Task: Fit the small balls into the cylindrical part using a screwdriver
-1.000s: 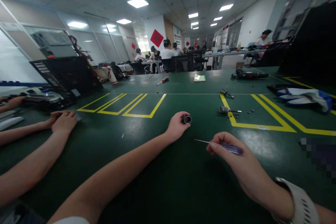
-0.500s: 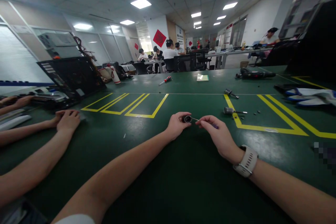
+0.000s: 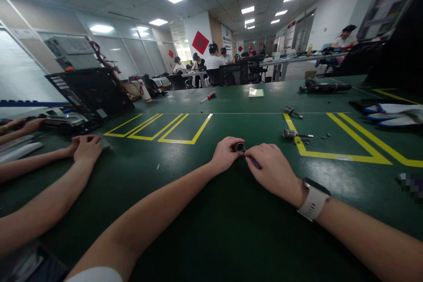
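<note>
Over the green table (image 3: 198, 229), my left hand (image 3: 226, 156) is closed around a small round metal part (image 3: 240, 146), its ring-shaped open end facing me. My right hand (image 3: 272, 165) grips a thin screwdriver (image 3: 255, 162) by its dark purple handle, which slants down toward me. The tool's tip is at the round part; whether it sits inside cannot be made out, as my fingers hide it. Right of my hands, a metal cylinder with a shaft (image 3: 291, 134) lies across yellow tape, with several tiny dark pieces (image 3: 325, 135) beside it.
Behind lie a second shafted metal piece (image 3: 289, 110), a red-handled screwdriver (image 3: 209, 96), a pale notepad (image 3: 256, 92) and a black tool (image 3: 325, 87). White-and-blue gloves (image 3: 393, 114) are at right. A co-worker's hands (image 3: 87, 146) rest at left, near a black equipment case (image 3: 89, 97).
My right hand has turned over and come closer to my left. The screwdriver's handle now points down toward me, its shaft mostly hidden. The round part is tilted slightly differently.
</note>
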The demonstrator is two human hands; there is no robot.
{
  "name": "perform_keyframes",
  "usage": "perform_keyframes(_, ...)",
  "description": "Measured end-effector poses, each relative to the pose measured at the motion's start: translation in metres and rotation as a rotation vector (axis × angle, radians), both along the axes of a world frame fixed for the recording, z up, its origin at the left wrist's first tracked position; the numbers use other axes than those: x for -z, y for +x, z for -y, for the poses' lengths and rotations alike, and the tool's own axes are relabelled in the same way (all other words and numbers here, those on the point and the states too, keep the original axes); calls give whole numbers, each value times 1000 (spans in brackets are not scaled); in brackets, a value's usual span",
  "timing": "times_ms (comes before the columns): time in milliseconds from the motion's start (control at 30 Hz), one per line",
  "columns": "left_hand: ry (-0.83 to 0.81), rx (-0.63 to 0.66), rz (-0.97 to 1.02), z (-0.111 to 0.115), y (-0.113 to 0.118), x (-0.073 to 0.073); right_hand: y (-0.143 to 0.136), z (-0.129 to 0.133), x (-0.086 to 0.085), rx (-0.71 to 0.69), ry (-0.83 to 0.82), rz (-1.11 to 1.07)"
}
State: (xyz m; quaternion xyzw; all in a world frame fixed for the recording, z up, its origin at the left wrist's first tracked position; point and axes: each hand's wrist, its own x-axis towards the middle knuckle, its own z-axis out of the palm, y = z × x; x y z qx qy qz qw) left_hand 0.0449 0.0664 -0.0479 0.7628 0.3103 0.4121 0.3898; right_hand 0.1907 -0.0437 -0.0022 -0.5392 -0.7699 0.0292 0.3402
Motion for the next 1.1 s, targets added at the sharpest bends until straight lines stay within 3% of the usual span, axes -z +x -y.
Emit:
perform_keyframes(100, -17, 10, 2, 2, 0, 0, 4, -4, 2, 15, -141, -273)
perform_keyframes(200, -56, 13, 0, 2, 1, 0, 9, -10, 8, 7, -300, -721)
perform_keyframes(333, -106, -16, 11, 3, 0, -2, 11, -13, 16, -12, -369, -1093)
perform_keyframes(467, -111, -30, 18, 5, 0, -4, 9, -8, 16, 20, -304, -1063)
perform_keyframes(600, -81, -33, 2, 4, 0, -2, 6, -2, 13, 67, -201, -704)
perform_keyframes(700, -43, -17, -22, 2, -1, 0, 5, -1, 13, 60, -193, -582)
perform_keyframes(800, -50, -31, -34, 2, -2, 0, 7, -4, 14, 33, -246, -685)
perform_keyframes(967, -80, -8, -21, 2, -2, 0, 12, -11, 16, 16, -381, -1162)
perform_keyframes(1100, -96, 3, -14, 4, -1, -3, 13, -14, 18, 11, -402, -1230)
